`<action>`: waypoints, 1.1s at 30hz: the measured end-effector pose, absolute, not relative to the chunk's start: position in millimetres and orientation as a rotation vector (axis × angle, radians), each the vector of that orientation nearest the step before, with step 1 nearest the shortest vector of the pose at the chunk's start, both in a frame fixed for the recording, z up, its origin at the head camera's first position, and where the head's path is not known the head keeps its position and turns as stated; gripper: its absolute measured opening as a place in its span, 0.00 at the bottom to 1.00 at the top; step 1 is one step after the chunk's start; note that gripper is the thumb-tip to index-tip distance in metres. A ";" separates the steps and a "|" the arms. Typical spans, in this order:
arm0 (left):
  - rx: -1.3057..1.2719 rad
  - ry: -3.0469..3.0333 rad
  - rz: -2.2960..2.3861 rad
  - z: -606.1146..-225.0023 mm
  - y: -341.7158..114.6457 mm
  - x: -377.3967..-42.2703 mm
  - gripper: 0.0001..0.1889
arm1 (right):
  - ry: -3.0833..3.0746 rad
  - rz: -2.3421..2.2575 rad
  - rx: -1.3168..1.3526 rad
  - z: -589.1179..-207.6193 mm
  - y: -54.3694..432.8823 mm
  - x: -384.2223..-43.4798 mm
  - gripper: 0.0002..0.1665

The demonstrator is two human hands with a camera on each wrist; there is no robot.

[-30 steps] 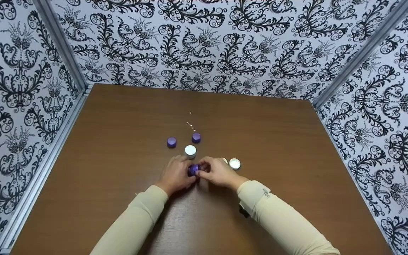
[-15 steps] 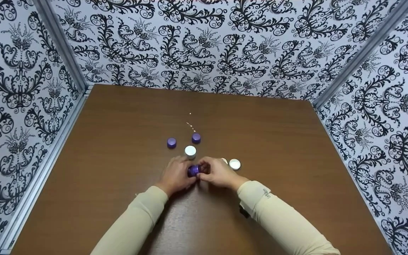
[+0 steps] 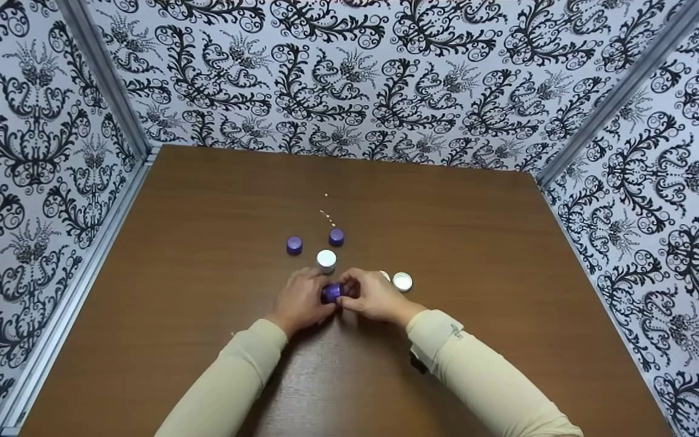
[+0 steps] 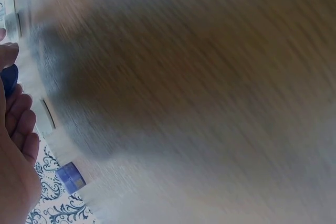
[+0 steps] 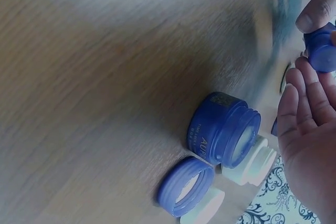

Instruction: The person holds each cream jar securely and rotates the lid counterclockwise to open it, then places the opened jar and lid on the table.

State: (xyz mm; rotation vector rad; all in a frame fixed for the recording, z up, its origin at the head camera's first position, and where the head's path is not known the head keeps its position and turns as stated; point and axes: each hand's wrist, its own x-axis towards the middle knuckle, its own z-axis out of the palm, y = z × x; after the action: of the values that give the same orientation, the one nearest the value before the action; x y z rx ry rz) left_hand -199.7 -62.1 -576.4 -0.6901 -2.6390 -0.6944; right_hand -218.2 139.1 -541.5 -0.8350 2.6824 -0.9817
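Purple container: mid-table, between the hands. Brown tabletop lies under all parts. Left hand: fingers curled round the container's left side. Right hand: grip narrow, thumb and fingertips pinching its right end. Whether they hold one part or two cannot be told. Main risk, judged: slip of the container, if the two grips pull or twist unevenly.

Right wrist view: uncapped purple jar, upright, pale inside. A purple cap lies near it, hollow side up. Risk: contents could spill if a hand or sleeve bumps the jar over.

White jar stands just beyond the left fingers; contact unclear. Risk: knocked away by a knuckle if that hand turns.

Smaller: purple piece and second purple piece, both farther off; pale-rimmed piece near the right hand, exposed to a wrist sweep.

Smallest: pale specks; crumbs or reflections, cannot tell.
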 end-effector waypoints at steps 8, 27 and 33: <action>-0.682 -2.662 -0.698 -573.5 -61.9 -197.8 0.18 | 2.682 -0.985 -0.839 -543.1 139.6 -218.8 0.19; -0.705 -2.678 -0.709 -571.1 -63.4 -199.4 0.19 | 2.689 -0.979 -0.870 -541.0 139.9 -217.3 0.20; -0.710 -2.659 -0.698 -571.6 -63.3 -199.3 0.19 | 2.702 -0.976 -0.836 -540.1 139.4 -216.6 0.18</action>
State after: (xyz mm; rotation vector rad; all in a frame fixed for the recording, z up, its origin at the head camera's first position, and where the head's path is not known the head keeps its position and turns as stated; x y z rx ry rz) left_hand -199.3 -63.3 -571.6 -0.7102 -2.6586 -0.6976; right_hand -216.6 139.4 -540.1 -0.8362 2.7015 -0.9765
